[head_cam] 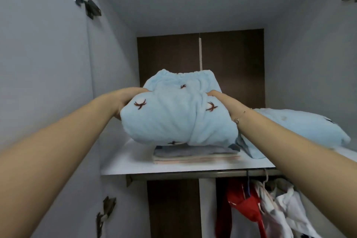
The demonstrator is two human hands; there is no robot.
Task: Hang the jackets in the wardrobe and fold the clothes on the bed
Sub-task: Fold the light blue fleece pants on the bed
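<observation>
Wardrobe shelf [185,166] carries a flat stack of folded clothes [195,153]. Left hand [125,102] and right hand [222,100] each grip one end of a folded blue fleece bundle [173,118], long axis left-to-right, directly above the stack; whether it touches is unclear.

Showing pale grey side panels [44,60] left and right, a dark brown back panel [170,54] at centre, metal hinges [90,6] upper left.
</observation>
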